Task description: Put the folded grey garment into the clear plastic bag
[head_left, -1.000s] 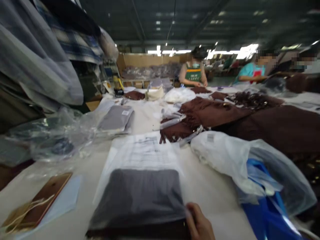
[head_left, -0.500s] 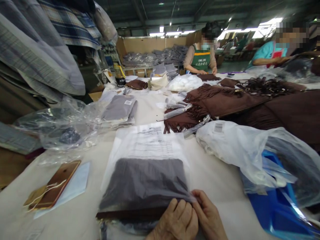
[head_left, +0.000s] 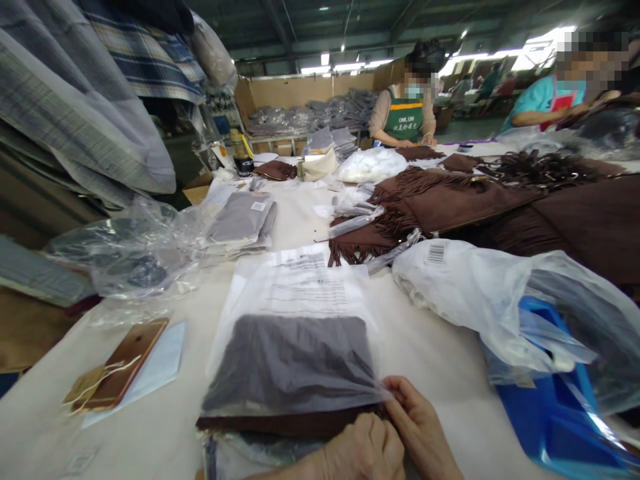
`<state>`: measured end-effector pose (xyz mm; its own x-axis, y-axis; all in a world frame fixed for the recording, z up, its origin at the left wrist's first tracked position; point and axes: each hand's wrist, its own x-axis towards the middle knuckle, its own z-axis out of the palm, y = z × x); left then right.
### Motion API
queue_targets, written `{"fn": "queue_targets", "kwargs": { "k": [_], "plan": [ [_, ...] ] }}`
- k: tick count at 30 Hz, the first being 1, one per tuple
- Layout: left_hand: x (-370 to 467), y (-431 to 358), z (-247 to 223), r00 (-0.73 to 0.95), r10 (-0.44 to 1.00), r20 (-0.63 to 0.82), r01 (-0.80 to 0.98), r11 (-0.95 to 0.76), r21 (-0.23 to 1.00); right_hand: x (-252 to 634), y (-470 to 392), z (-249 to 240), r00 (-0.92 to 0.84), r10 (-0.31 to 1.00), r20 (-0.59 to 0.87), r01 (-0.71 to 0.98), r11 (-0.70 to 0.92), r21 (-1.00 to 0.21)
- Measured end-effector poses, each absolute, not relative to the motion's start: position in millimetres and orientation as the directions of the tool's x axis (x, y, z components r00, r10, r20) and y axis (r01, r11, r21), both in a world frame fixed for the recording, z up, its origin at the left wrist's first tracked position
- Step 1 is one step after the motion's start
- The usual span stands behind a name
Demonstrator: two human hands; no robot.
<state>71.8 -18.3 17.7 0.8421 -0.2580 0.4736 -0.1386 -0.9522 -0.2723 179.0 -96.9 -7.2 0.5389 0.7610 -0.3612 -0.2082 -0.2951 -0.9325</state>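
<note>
A flat brown fabric pouch point(head_left: 280, 425) lies mostly inside a frosted plastic bag point(head_left: 300, 300) with printed lines on its far part. Its near edge sticks out of the bag's mouth, over more clear plastic. My right hand point(head_left: 420, 423) pinches the bag's right corner between thumb and fingers and pulls the film into creases. Just below, my left hand point(head_left: 367, 447) is closed with curled fingers at the pouch's near right corner. Whatever sits in its fingers is hidden from me.
Left are a phone point(head_left: 125, 363) with a tag, crumpled clear plastic point(head_left: 145, 267) and a stack of bagged pouches point(head_left: 240, 220). Right are a blue bin point(head_left: 540, 413), a white plastic bag point(head_left: 450, 280) and brown fringed bags point(head_left: 450, 200). Two people work across the table.
My left hand has shifted slightly right and down, away from the film edge toward the pouch's corner. My right hand keeps its pinch on the plastic bag.
</note>
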Motion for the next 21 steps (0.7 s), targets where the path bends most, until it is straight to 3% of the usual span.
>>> {"fn": "queue_targets", "kwargs": {
  "k": [5, 10, 15, 18, 21],
  "plan": [
    [70, -27, 5, 0.848, -0.145, 0.509, 0.01, -0.957, -0.289, 181, -103, -10, 0.583, 0.747, -0.32, -0.08, -0.339, -0.937],
    [67, -31, -1, 0.83, -0.059, 0.555, 0.082, -0.971, -0.226, 178, -104, -9, 0.675, 0.703, -0.224, 0.091, -0.38, -0.92],
    [71, -36, -3, 0.801, -0.009, 0.598, 0.182, -0.949, -0.258, 175, -106, -20, 0.709, 0.694, -0.124, 0.203, -0.37, -0.907],
    [71, -33, -4, 0.854, -0.05, 0.518, 0.118, -0.951, -0.287, 175, -113, -33, 0.7, 0.712, -0.063, 0.284, -0.358, -0.889],
    [66, -22, 1, 0.882, -0.192, 0.429, -0.083, -0.962, -0.26, 172, -121, -44, 0.636, 0.771, -0.034, 0.356, -0.332, -0.874]
  ]
}}
